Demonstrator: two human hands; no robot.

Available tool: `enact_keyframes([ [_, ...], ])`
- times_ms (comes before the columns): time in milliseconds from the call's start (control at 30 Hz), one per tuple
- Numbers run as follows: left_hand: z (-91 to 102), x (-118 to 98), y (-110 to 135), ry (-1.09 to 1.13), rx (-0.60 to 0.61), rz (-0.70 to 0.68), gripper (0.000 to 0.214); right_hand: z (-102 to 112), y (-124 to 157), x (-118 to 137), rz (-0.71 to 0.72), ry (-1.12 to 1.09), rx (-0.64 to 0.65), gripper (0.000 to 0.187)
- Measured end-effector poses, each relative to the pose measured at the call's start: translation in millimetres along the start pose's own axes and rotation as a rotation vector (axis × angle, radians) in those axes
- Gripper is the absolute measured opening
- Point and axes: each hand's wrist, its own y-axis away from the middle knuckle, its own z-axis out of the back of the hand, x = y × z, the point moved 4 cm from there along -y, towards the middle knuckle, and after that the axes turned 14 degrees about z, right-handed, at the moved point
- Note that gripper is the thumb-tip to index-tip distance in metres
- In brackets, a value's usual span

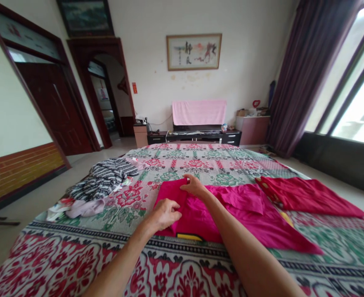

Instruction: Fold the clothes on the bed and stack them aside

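A bright pink garment (240, 222) lies spread on the patterned bedspread (157, 264), its left part folded over into a flat panel. Near that panel's lower middle, my left hand (166, 214) rests on the cloth with bent fingers, its thumb apart from the index finger. Farther away, my right hand (195, 186) has its thumb and fingers closed on the garment's far edge. My right forearm crosses over the cloth and hides part of it. A yellow and black strip (190, 237) shows at the near edge.
Red folded cloth (312, 196) lies at the right. A black-and-white striped garment (107, 177) is heaped at the left, beside a pale pink piece of clothing (86, 207). Beyond the bed stands a low black cabinet (231, 138), with a pink cloth (199, 112) draped above it.
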Motion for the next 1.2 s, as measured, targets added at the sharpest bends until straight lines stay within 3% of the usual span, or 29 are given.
enact_keyframes([
  [233,-7.3,0.2,-3.3,0.035,-0.007,-0.059,0.025,5.0,0.8,1.1,0.018,0.149,0.002,0.056],
  [367,-7.4,1.2,-1.7,0.154,0.148,-0.037,0.033,6.1,0.7,2.2,0.032,0.407,0.040,0.059],
  [433,3.0,7.7,-1.9,0.171,0.156,-0.004,0.038,7.6,2.2,3.1,0.051,0.511,0.070,0.061],
  [567,40.9,43.3,-8.7,-0.003,-0.095,0.162,0.039,12.4,7.9,10.5,0.133,0.682,0.121,0.063],
  [667,54.3,72.6,-11.5,-0.131,-0.062,0.352,0.040,11.4,8.9,22.6,0.196,0.775,0.115,0.056],
  [733,52.6,79.6,-9.2,-0.129,0.059,0.404,0.041,2.7,5.9,33.1,0.252,0.772,0.128,0.046],
  [833,43.3,71.7,-2.4,-0.113,0.202,0.389,0.041,-24.1,-0.8,49.2,0.325,0.727,0.240,0.033],
  [933,36.7,60.7,0.9,-0.142,0.203,0.361,0.040,-52.4,-6.8,61.2,0.287,0.746,0.306,0.028],
  [1000,34.2,58.3,0.4,-0.139,0.193,0.355,0.038,-66.1,-10.8,65.3,0.193,0.755,0.294,0.037],
  [1100,32.5,61.1,-2.0,-0.087,0.206,0.362,0.035,-79.5,-17.9,67.5,0.070,0.740,0.260,0.048],
  [1200,33.3,66.3,-4.9,-0.055,0.214,0.356,0.033,-86.7,-25.5,65.8,0.040,0.701,0.264,0.041],
])
